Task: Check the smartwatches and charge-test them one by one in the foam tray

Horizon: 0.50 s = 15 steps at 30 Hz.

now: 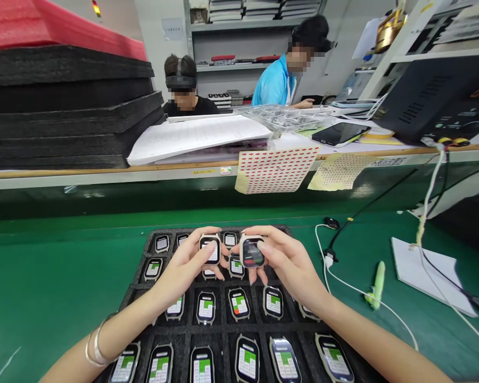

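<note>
My left hand (pixel 195 255) grips a smartwatch without a strap (pixel 210 250), its thumb lying on the lit white screen. Beside it, my right hand (pixel 279 255) is closed on another strapless smartwatch (pixel 253 252) with a darker screen, thumb at the right side of the glass. Both watches are held side by side above a black foam tray (pixel 219 332). Rows of similar watch bodies, such as one smartwatch (pixel 238 304), lie face up in its compartments, most with green and white screens. My hands and forearms hide some compartments.
Black foam trays (pixel 72 106) are stacked on the shelf at left, beside papers (pixel 207 135). A phone (pixel 340 134) and a power supply (pixel 439 101) stand at right. White cables (pixel 367 292), a green pen-like tool (pixel 378 284) and a notepad (pixel 427 271) lie on the green bench. Two people work beyond.
</note>
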Tool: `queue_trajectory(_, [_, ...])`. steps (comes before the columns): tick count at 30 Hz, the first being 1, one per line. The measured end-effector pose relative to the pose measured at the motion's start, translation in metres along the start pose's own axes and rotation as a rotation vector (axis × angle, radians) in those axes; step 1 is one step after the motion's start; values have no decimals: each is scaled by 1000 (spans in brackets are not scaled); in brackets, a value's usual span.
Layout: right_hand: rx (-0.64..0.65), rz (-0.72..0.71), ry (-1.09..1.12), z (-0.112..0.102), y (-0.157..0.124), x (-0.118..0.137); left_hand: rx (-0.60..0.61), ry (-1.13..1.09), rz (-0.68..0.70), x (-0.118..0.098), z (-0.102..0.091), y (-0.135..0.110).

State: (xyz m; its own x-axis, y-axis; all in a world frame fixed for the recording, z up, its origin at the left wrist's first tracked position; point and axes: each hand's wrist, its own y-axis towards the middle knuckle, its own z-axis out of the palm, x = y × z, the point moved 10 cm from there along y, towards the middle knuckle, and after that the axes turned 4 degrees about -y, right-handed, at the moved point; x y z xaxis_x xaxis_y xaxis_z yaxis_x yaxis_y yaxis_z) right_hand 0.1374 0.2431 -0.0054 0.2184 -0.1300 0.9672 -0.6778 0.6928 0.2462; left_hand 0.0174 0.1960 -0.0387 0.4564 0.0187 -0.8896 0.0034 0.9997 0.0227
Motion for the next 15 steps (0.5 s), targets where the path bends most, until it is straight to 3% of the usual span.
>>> queue_trajectory(15, [-1, 30, 9, 11, -7, 6, 32, -69, -52, -6, 10, -17])
